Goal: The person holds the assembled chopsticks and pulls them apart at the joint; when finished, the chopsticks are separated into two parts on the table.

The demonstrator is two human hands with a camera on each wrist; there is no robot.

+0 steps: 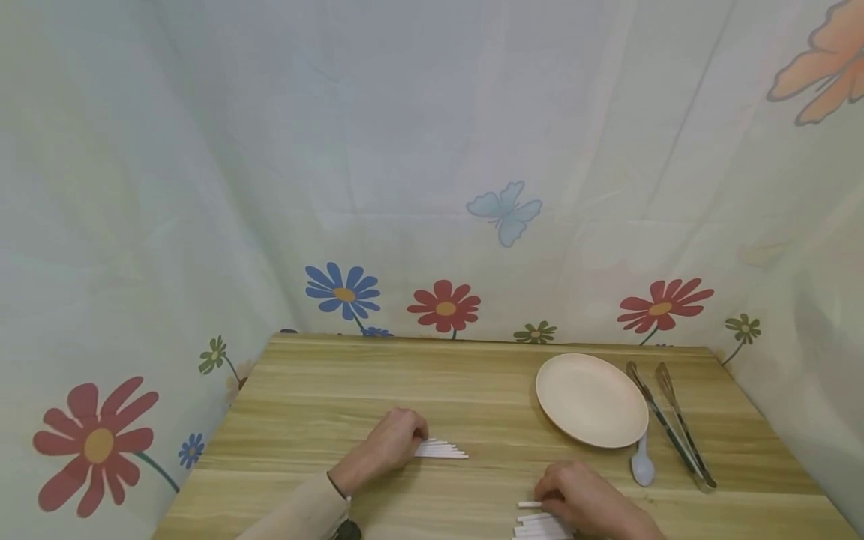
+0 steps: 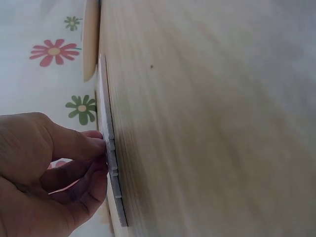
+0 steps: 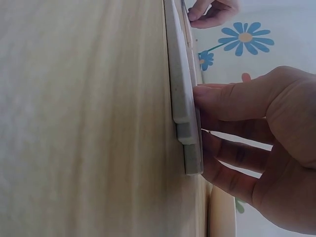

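Observation:
My left hand (image 1: 393, 441) is at a fanned row of thin white sticks (image 1: 442, 451) lying on the wooden table; its fingers are curled and its thumb and fingertips pinch at the sticks' edge. In the left wrist view those sticks (image 2: 113, 160) have staggered ends. Nearer the front and to the right, my right hand (image 1: 586, 496) bends over a second group of white sticks (image 1: 540, 526). Its thumb and fingers grip at the sticks (image 3: 181, 98) in the right wrist view. The palm and fingers hide part of each group.
A round pale plate (image 1: 592, 401) lies at the back right. Beside it are a small light spoon (image 1: 642, 463), partly under the plate's rim, and long metal tongs (image 1: 675, 431). A flowered curtain (image 1: 405, 187) surrounds the wooden table (image 1: 324, 382) at the back and sides.

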